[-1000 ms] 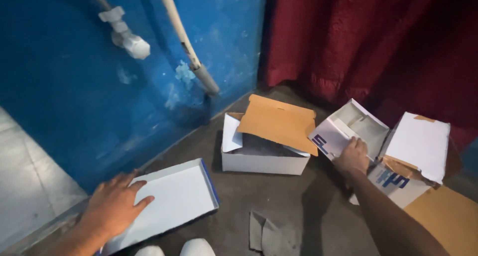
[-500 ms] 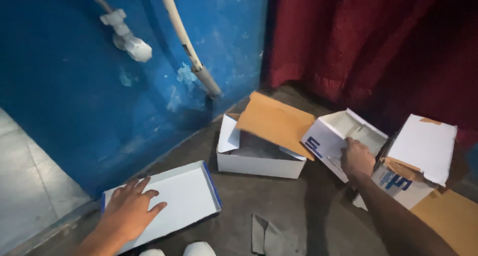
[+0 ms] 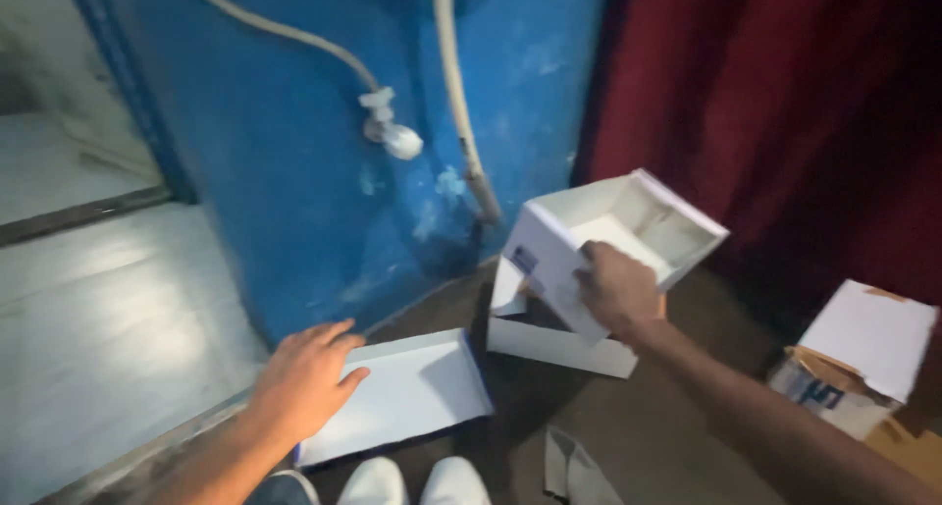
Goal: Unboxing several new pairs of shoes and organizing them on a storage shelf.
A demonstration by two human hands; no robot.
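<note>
A: On the floor by the blue wall: left hand lies flat, fingers spread, on a white box lid with a blue edge. Nothing pinched there.

B: And the right?

A: Right hand has its grip closed on the near wall of an open white box, held up off the floor and tilted, opening facing away and up. It looks empty inside, as far as can be seen.

B: Progress?

A: Judgement only: box in hand and lid under the other palm are apart, not yet joined. A second white box sits on the floor just below the lifted one; a torn box with brown card showing stands well apart at right. Both untouched.

B: Surroundings?

A: Bare grey concrete floor, a scrap of grey card near the white shoes. White pipe and a hose with a fitting run down the wall; dark red curtain at right; pale tiled floor at left. Dim light.
</note>
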